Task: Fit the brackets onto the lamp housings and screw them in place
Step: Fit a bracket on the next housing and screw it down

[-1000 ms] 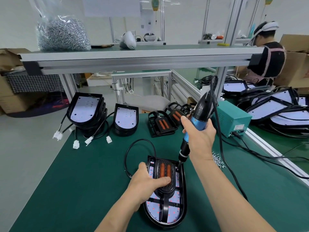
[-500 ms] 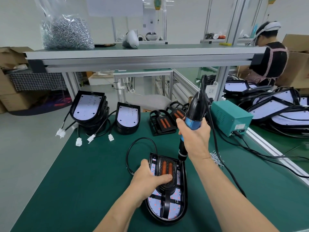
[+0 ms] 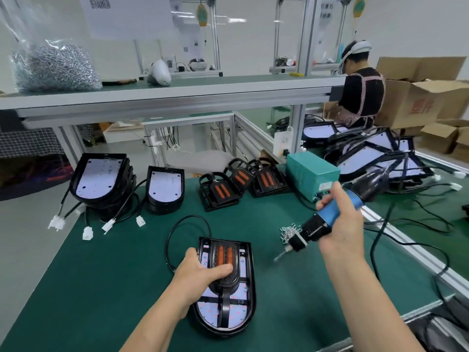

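Note:
A black lamp housing [image 3: 243, 311] lies on the green mat in front of me, with a black bracket [image 3: 225, 257] holding two orange bars fitted on its upper half. My left hand [image 3: 200, 273] presses down on the bracket, fingers over its lower part. My right hand [image 3: 342, 222] grips a blue and black electric screwdriver [image 3: 330, 217], tilted with its bit pointing down-left, lifted to the right of the housing. A small pile of loose screws [image 3: 288, 231] lies just behind the driver's tip.
Stacked housings [image 3: 101, 179] with white connectors and a smaller stack [image 3: 166, 186] stand at the back left. Spare brackets [image 3: 220, 191] sit at the back centre beside a teal power box [image 3: 311, 176]. More housings [image 3: 375, 153] pile at right near another person [image 3: 360, 95]. A screw bag [image 3: 54, 68] rests on the shelf.
My right hand has lifted the screwdriver off the housing's upper right corner and swung it to the right, tilting it. My left hand stays on the bracket.

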{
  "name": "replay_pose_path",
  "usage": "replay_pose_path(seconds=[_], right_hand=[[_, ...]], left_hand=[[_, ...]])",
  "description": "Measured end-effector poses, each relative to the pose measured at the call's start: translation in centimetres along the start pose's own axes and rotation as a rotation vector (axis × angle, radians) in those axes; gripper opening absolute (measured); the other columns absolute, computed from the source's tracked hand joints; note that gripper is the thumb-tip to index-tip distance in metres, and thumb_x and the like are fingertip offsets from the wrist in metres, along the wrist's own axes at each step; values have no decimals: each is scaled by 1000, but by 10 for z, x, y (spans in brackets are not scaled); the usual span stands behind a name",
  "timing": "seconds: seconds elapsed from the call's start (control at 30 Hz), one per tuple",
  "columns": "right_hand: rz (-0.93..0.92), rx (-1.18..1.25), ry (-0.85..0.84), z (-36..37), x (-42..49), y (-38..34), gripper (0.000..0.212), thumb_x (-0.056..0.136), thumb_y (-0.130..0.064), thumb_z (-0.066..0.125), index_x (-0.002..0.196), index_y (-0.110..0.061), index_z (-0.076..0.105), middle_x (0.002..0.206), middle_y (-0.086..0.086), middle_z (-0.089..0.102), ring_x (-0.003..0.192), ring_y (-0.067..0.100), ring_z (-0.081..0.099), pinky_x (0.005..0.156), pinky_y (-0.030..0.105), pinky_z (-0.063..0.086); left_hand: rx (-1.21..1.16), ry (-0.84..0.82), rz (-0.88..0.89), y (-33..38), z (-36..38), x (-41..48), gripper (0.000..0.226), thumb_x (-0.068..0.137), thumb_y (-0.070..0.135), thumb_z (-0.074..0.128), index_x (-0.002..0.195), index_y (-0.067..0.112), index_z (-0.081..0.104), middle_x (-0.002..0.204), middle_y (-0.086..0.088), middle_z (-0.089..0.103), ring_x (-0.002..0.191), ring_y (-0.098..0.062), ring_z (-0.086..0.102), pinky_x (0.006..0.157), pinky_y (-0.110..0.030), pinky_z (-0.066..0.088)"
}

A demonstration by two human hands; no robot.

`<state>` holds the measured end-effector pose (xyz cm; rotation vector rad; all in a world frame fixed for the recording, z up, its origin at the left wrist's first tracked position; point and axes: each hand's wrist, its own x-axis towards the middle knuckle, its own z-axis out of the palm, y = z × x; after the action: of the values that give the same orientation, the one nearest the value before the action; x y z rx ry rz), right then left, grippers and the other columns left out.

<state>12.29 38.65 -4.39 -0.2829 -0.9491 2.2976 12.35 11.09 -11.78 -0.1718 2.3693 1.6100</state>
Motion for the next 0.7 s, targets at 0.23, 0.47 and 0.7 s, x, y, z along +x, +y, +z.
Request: replay_pose_path(seconds=[0.23,0.47,0.7], right_hand=[[188,125,121,-100,-5,3,21,84,-35,70,81,-19,56,66,-5,55,55,8,53,62,23,42],[223,278,122,-126,-6,1,20,91,-36,65,80,-21,56,69,-7,51,55,8,51,64,25,43],[287,275,109,-122,-10,-3,20,80,-34,71,79,-20,57,67,-6,51,53,8,49,65,24,42]], left_hand=[[176,9,10,9,-4,-2,111,44,73,82,133,17,47,128,0,63,117,-21,61,104,-44,48],[839,457,255,50,12,-5,94,71,74,68,140,15,48,128,-10,53,123,-32,47,99,-45,44],[826,22,456,104,114,33,11,90,27,66,90,18,72,96,-1,71,97,-26,64,82,-33,50]])
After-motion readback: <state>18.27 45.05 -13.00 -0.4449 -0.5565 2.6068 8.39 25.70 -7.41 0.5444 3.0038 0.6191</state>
